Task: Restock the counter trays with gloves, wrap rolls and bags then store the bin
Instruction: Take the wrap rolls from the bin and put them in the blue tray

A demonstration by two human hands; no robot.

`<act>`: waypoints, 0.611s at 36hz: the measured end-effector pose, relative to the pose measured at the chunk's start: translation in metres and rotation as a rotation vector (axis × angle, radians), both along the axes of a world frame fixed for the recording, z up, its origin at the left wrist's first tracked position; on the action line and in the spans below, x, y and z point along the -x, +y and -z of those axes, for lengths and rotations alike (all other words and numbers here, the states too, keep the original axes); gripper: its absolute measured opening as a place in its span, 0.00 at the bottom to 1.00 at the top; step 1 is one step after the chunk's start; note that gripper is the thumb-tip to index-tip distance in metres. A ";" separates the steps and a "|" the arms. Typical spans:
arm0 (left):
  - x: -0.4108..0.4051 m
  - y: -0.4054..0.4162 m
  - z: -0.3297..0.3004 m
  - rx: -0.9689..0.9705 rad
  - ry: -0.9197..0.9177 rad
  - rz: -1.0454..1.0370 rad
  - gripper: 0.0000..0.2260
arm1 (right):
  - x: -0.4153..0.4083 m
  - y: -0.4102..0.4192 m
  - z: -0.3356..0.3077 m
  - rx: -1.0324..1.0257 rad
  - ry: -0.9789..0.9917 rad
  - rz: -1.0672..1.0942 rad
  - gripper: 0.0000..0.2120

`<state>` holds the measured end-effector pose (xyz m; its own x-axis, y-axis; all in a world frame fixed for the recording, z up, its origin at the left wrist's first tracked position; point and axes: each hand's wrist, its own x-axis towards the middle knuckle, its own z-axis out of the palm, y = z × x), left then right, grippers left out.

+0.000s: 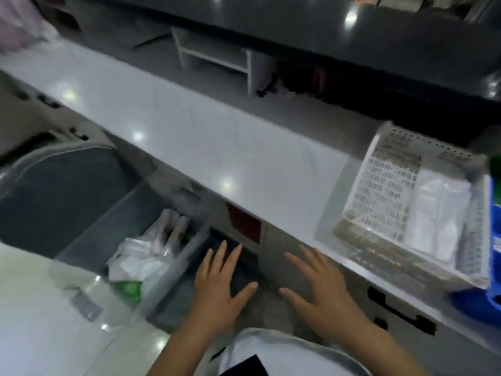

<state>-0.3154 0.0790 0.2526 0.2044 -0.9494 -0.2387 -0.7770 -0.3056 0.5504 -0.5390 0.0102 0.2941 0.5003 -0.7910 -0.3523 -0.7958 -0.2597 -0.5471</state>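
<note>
A clear plastic bin (89,232) stands on the floor at lower left, below the counter edge. White plastic bags (141,256) and something green lie inside it. My left hand (219,286) hovers just right of the bin's rim, fingers spread, holding nothing. My right hand (320,289) is beside it, also spread and empty, in front of the counter's cabinet face. On the counter at right sits a white perforated tray (379,180) holding flat packets of clear plastic (433,213).
The white counter (189,131) runs diagonally across the view. A blue crate (493,253) is at the far right edge next to the tray. A white shelf unit (217,58) stands at the back under a dark upper ledge. Cabinet drawers with black handles (401,313) lie below the counter.
</note>
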 end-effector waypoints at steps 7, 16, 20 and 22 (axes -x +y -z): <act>-0.071 0.077 0.024 -0.097 0.063 -0.261 0.36 | -0.117 0.013 0.009 -0.039 0.066 -0.297 0.34; -0.121 0.118 0.053 -0.176 0.141 -0.489 0.36 | -0.200 -0.002 0.022 -0.125 0.166 -0.458 0.31; -0.150 0.123 0.063 -0.248 0.200 -0.564 0.36 | -0.248 -0.030 0.041 -0.173 0.186 -0.503 0.31; -0.169 0.122 0.063 -0.277 0.197 -0.591 0.36 | -0.278 -0.050 0.052 -0.184 0.189 -0.522 0.30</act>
